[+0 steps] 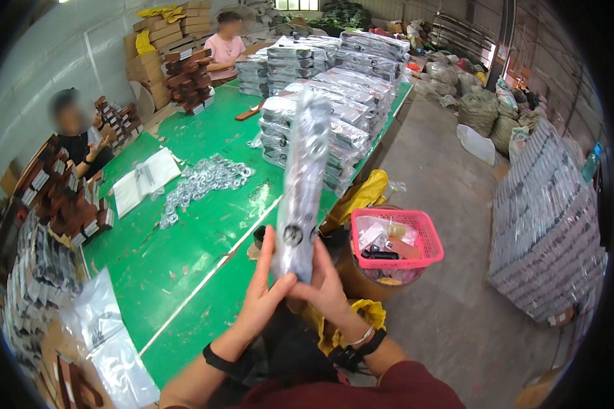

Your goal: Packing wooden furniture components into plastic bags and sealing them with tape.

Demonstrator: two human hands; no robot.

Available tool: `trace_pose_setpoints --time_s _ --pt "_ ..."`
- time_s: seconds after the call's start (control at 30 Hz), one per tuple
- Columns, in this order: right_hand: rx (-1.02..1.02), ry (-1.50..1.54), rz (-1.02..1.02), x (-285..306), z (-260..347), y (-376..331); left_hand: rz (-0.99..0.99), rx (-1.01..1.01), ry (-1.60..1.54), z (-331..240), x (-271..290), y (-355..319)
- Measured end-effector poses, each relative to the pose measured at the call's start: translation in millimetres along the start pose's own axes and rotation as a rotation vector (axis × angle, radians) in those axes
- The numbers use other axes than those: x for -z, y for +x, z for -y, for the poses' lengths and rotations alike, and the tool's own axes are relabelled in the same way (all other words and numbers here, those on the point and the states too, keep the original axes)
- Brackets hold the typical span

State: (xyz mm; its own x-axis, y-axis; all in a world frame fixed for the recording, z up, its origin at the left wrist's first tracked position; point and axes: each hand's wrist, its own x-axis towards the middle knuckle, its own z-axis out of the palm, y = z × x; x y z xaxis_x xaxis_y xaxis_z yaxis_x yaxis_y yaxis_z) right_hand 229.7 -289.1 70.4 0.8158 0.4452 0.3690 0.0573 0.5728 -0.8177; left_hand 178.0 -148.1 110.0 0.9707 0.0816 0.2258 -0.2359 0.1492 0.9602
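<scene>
The long green-topped work table (184, 252) stretched ahead of me, stacked at its far end with piles of clear-bagged dark parts (334, 88). Beside it stood a pink plastic mesh basket (426, 240) of small bits. A heap of small silvery metal pieces (205, 180) lay mid-table. I held a long clear plastic bag of black hardware (300, 191) upright above the table's edge, my left hand (262, 296) and right hand (327, 290) both clenched around its lower end.
</scene>
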Motion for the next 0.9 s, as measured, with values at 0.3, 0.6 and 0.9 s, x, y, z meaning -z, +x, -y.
trace_pose_setpoints --time_s 0.3,0.6,0.9 --pt "0.479 -1.231 -0.419 130.8 106.4 213.6 0.426 -0.698 0.046 -140.2 -13.9 -19.1" --pt "0.311 -1.992 -0.502 211.6 74.1 315.7 0.12 -0.697 -0.099 -147.7 -35.6 -66.5" --pt "0.22 -0.904 0.273 -19.7 -33.6 170.3 0.146 -0.945 0.138 -155.1 29.7 -113.3"
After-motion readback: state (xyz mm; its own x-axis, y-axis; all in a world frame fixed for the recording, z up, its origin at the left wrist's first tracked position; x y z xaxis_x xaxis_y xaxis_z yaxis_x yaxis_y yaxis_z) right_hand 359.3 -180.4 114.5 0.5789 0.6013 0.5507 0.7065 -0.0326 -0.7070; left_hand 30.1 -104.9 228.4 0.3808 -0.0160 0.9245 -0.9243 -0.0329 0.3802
